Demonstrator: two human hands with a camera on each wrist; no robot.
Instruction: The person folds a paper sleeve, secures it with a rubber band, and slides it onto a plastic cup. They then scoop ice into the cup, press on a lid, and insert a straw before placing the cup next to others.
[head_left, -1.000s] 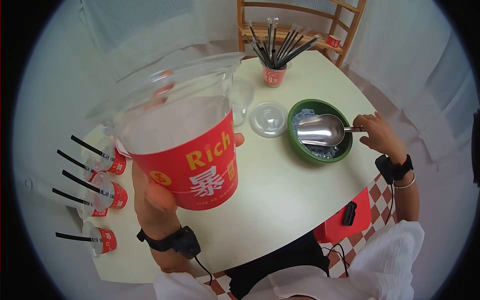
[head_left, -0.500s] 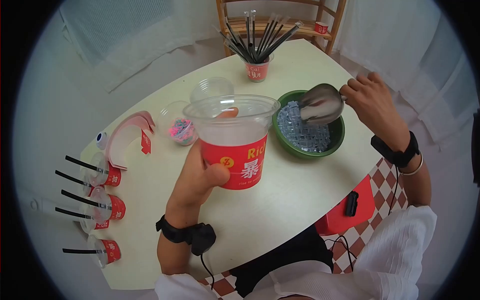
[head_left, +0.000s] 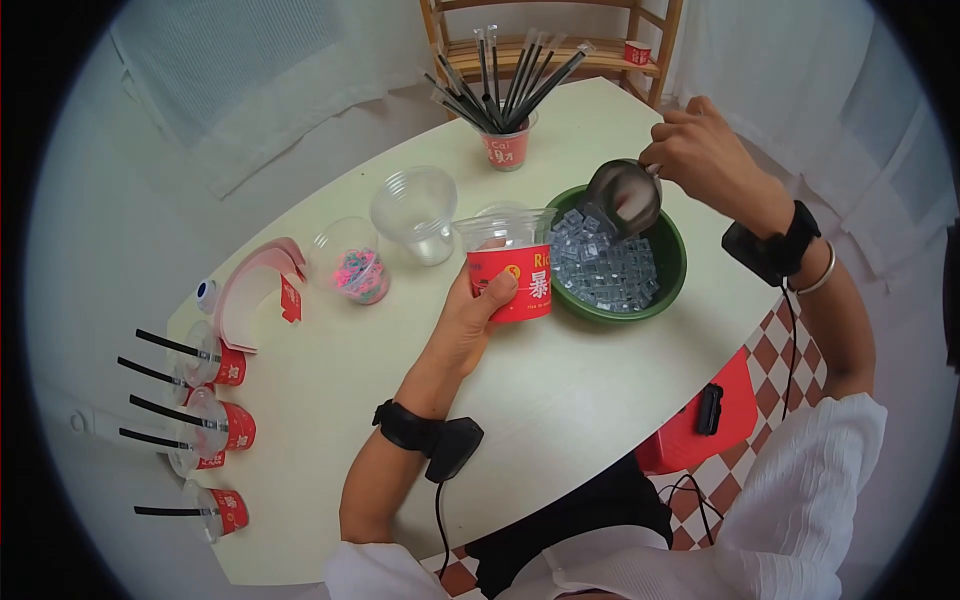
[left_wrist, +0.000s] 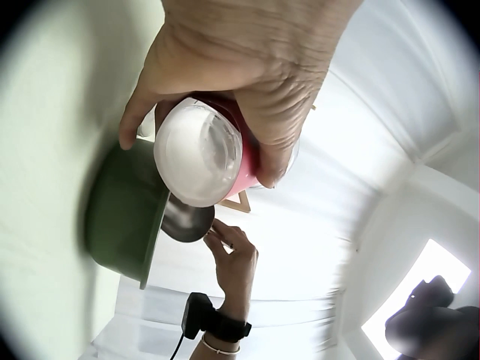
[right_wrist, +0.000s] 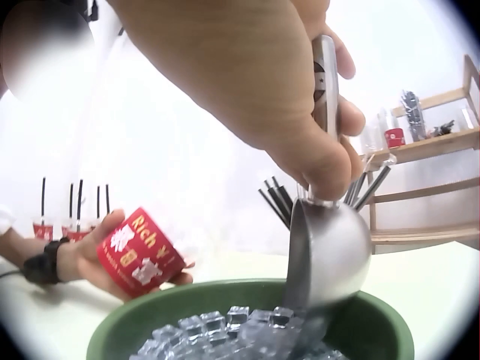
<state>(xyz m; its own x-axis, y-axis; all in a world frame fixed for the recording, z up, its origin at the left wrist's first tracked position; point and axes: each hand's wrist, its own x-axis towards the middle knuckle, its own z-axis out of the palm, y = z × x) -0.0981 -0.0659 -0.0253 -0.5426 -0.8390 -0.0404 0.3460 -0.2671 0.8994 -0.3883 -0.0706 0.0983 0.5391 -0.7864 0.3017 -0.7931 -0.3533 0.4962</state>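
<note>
My left hand (head_left: 476, 318) grips a clear plastic cup (head_left: 510, 285) with a red printed sleeve, fingers and thumb wrapped round it. In the head view the cup overlaps the left rim of a green bowl (head_left: 676, 285). Clear ice cubes (head_left: 600, 262) fill much of that bowl. My right hand (head_left: 715, 165) holds a metal scoop (head_left: 628, 198) by its handle, steeply tilted. Seen from the right wrist, the scoop's blade (right_wrist: 330, 259) points down with its lip among the cubes. Toward the left wrist camera the cup's pale bottom (left_wrist: 198, 154) faces.
Left of the bowl stand a clear empty cup (head_left: 414, 215) and a cup of pink and green bits (head_left: 360, 275). Straws fill a red cup (head_left: 505, 150) behind. Several lidded cups with straws (head_left: 238, 427) line the left edge, near a pink curved strip (head_left: 240, 295).
The cup in my left hand has moved away from the camera, rightward to the bowl. My right hand has lifted the scoop's handle, turning the scoop from lying flat to steep, lip down.
</note>
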